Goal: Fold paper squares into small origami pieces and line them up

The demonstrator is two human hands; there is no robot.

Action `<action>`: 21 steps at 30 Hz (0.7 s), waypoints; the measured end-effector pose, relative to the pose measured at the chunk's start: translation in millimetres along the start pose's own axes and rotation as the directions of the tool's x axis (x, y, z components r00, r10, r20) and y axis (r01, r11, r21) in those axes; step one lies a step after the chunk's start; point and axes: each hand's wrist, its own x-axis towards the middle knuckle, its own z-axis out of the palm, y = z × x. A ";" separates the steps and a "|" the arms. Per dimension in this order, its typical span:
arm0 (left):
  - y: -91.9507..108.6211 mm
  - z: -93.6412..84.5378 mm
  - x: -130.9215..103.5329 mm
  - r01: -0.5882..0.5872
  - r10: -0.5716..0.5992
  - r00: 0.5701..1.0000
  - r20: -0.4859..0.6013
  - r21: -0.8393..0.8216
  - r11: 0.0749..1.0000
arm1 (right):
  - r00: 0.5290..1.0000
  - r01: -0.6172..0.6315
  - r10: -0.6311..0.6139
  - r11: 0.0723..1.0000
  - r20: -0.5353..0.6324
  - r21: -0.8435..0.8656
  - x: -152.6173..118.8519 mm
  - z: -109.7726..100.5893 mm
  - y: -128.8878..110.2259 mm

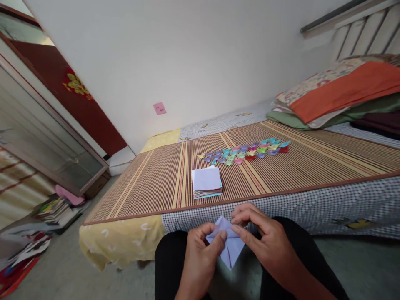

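A light purple sheet of origami paper [230, 250], partly folded and diamond-shaped, is held over the gap between the knees. A crease or slit runs down its lower half. My left hand [204, 246] pinches its left side, thumb on top and the other fingers curled behind. At the upper right edge, the thumb and fingers of my right hand [261, 233] close on the paper; their tips partly hide that corner. Ahead on the bamboo mat [162, 183] lies a stack of square paper [206, 179], a purple sheet uppermost. Several small folded paper pieces [243, 152] in many colours stand in rows behind it.
The mat covers a bed whose checked sheet [359, 204] and yellow cloth [125, 237] hang over the front edge. Folded bedding [340, 91] is piled at the right. A white wall [187, 62] stands behind. Books [54, 210] lie at the left near a glass-fronted cabinet [46, 129].
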 end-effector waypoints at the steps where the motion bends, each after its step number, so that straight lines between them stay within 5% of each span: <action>1: 0.3 0.2 -0.7 -0.002 0.002 1.000 0.008 0.009 1.000 | 1.000 0.015 -0.015 1.000 0.003 0.003 0.3 -1.0 -1.1; 16: 10.2 3.3 -6.4 -0.040 0.030 0.997 0.071 0.133 0.990 | 0.997 -0.017 0.015 0.999 0.072 0.034 1.5 -5.1 -12.8; 21: 8.9 4.4 -6.4 -0.014 0.002 0.996 0.094 0.128 0.992 | 0.987 -0.134 0.129 0.990 0.100 0.053 0.0 -3.3 -12.6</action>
